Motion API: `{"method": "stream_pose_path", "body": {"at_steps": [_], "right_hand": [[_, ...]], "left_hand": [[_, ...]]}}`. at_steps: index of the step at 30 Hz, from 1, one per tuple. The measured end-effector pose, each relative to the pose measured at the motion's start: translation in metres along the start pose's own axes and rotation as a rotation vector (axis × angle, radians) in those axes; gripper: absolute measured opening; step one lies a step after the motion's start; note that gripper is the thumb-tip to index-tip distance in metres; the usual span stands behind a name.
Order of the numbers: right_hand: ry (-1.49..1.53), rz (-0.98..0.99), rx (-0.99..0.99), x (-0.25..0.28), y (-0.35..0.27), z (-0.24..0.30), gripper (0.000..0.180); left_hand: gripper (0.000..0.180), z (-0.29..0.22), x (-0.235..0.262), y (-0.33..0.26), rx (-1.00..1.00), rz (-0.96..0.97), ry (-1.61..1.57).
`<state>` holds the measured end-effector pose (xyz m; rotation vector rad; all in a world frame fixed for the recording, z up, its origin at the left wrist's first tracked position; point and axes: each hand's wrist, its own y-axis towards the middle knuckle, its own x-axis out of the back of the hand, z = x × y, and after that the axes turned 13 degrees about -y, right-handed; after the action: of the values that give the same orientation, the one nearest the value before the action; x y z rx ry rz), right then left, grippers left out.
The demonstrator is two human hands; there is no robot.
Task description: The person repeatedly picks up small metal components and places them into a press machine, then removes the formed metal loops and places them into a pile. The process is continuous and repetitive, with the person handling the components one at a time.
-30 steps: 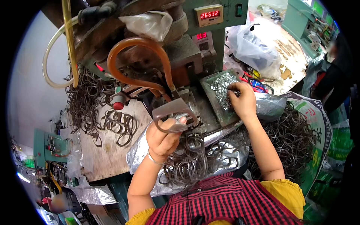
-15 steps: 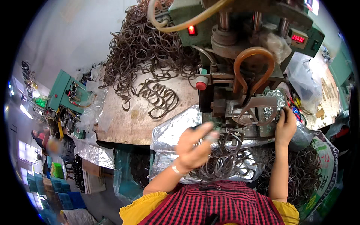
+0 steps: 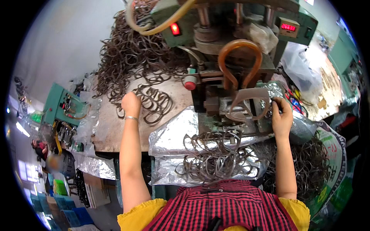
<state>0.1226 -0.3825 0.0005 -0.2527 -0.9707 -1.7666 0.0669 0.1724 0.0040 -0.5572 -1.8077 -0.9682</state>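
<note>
On the counter (image 3: 111, 134), dark loops (image 3: 157, 103) are seemingly being picked, needing separation; left hand (image 3: 131, 104) and right hand (image 3: 283, 115) are curled, contents hidden.

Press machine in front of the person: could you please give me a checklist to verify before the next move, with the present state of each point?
1. Left hand away from the press: ok, it is at the loose loops on the wooden table.
2. Left hand holding a loop: cannot tell, its fingers are hidden.
3. Right hand off the middle of the press: ok, it is at the silver bits on the right side.
4. Red button free of hands: ok.
5. Counter display lit: ok.
6. Press bed free of loops: cannot tell, the curved translucent piece partly covers it.
</note>
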Motion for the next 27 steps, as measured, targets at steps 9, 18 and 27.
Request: {"method": "stream_pose_path", "body": {"at_steps": [9,18,27], "right_hand": [[-0.154,-0.046,-0.062,0.074,-0.047,-0.024,0.011],[0.393,0.102,0.165,0.006,0.01,0.096,0.025],[0.93,0.312,-0.267,-0.007,-0.004,0.115,0.045]], "left_hand": [[0.014,0.01,0.048,0.032,0.199,0.394,-0.759],[0.015,-0.041,0.085,0.009,0.178,0.328,-1.011],[0.027,-0.167,0.098,-0.147,-0.344,-0.301,-1.603]]}}
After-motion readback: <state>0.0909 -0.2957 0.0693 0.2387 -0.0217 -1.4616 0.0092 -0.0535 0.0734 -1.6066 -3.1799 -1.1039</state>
